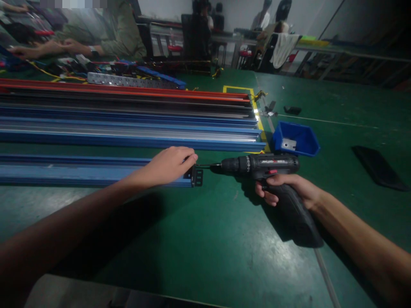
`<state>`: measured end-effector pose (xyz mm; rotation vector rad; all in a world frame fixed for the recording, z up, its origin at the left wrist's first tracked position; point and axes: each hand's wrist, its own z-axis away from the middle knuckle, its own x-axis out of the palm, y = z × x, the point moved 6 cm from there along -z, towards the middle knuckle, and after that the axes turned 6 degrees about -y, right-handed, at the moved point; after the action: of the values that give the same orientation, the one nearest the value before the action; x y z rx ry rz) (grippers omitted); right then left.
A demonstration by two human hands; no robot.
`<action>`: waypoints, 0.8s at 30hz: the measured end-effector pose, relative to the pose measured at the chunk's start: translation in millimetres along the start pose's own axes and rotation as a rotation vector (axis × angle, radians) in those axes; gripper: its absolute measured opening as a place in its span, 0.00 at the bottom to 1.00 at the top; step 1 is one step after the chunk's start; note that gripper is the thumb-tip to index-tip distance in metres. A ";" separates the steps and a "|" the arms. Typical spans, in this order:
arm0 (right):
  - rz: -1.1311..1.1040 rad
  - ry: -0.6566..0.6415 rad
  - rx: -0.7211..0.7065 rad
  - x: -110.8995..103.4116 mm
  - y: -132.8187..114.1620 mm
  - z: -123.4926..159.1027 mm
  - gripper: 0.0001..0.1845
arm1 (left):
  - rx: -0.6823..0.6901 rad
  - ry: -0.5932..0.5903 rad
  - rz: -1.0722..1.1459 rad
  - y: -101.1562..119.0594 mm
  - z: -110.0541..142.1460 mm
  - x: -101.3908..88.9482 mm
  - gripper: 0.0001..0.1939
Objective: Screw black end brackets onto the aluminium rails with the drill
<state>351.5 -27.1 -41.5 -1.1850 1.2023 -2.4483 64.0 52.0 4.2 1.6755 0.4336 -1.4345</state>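
My right hand [285, 188] is wrapped round the handle of a black cordless drill [272, 164], which lies level and points left. Its thin bit reaches the end of a blue metal rail [96, 171] on the near side. A black slotted end bracket [198, 177] sits at that rail end. My left hand [171, 164] lies over the rail just behind the bracket, its fingers curled down round the rail end, with thumb and forefinger close to the bit tip. Whether the bit touches a screw is too small to tell.
Behind the near rail lie several parallel rails [128, 132], blue, black and red. A blue bin [295, 139] with metal pieces stands beyond the drill, and a black flat piece [379, 167] lies to the right. Across the table a person [105, 38] sits by wires and a perforated metal strip [128, 80].
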 end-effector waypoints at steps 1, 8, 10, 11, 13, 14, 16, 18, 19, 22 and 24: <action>0.001 0.001 0.002 -0.3 0.1 0.1 0.12 | 0.001 -0.002 0.002 -0.2 -0.2 0.2 0.23; 0.004 0.008 0.000 -0.4 0.1 0.7 0.12 | -0.005 0.002 -0.019 0.1 -0.2 0.6 0.23; 0.001 0.009 0.004 0.3 0.2 0.8 0.12 | -0.001 0.001 -0.019 0.7 0.2 0.6 0.23; 0.000 0.011 0.003 0.5 0.2 0.8 0.12 | 0.000 0.001 -0.017 0.9 0.3 0.5 0.23; 0.003 0.009 -0.005 1.0 -0.2 0.7 0.12 | 0.000 0.000 -0.014 0.9 0.5 0.3 0.23; 0.007 0.007 -0.011 1.0 -0.6 0.6 0.11 | -0.002 0.000 -0.012 0.7 0.5 0.2 0.22; 0.014 0.006 -0.017 0.7 -0.9 0.5 0.11 | -0.006 0.001 -0.007 0.3 0.4 0.1 0.22; 0.015 0.009 -0.009 0.4 -0.5 0.4 0.12 | -0.007 -0.002 -0.002 0.1 0.2 0.5 0.22; 0.014 0.013 -0.004 0.3 -0.4 0.5 0.12 | -0.006 -0.003 0.000 0.2 0.1 0.8 0.22; 0.015 0.025 -0.002 1.2 -0.7 1.3 0.12 | -0.003 -0.001 0.002 0.6 0.0 0.5 0.22; 0.015 0.030 -0.007 2.5 -0.8 2.2 0.13 | -0.005 -0.001 0.003 0.5 0.1 -0.6 0.22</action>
<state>351.6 -29.0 -38.6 -1.1404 1.2241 -2.4616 64.1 51.8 5.0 1.6709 0.4338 -1.4308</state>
